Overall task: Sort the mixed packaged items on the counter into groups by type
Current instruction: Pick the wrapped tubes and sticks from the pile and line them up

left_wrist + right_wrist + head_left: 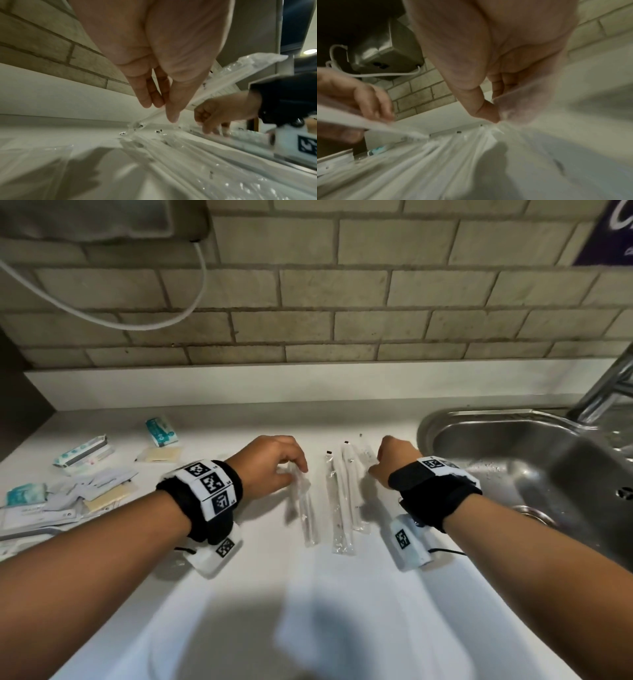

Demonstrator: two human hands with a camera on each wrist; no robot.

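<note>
Several long clear-wrapped packets lie side by side on the white counter (342, 594). My left hand (274, 463) pinches the top of the leftmost packet (306, 518); in the left wrist view the thumb and fingers (171, 108) hold this packet (231, 78) tilted up off the counter. Two more packets (337, 518) lie between my hands. My right hand (390, 457) is curled over the far end of the rightmost packet (363, 451). In the blurred right wrist view its thumb (488, 113) pinches the clear wrap (518, 102).
A mixed pile sits at the left: teal tissue packs (161, 431), beige sachets (161, 455) and white sachets (102, 477). A steel sink (445, 419) with a tap (609, 385) borders the packets on the right. A brick wall stands behind.
</note>
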